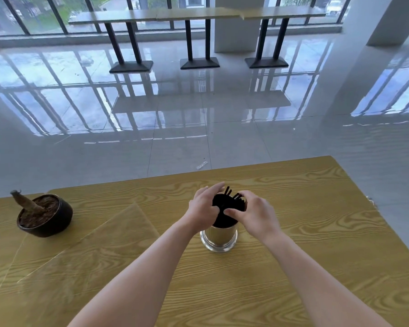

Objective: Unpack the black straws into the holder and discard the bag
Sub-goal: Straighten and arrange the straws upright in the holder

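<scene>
A bundle of black straws (224,205) stands upright in a shiny metal holder (219,237) on the wooden table (316,232). My left hand (203,208) presses against the bundle's left side with straight fingers, its thumb touching the front. From the right, my right hand (255,213) grips the straws, fingers curled over their tops and thumb on the near side. A flat clear plastic bag (92,244) lies on the table to the left of the holder, apart from both hands.
A dark bowl-shaped plant pot (45,215) with a cut stump sits at the table's left. On the glossy tiled floor beyond the far edge lies a small clear wrapper (202,165). High bar tables (198,15) stand by the windows.
</scene>
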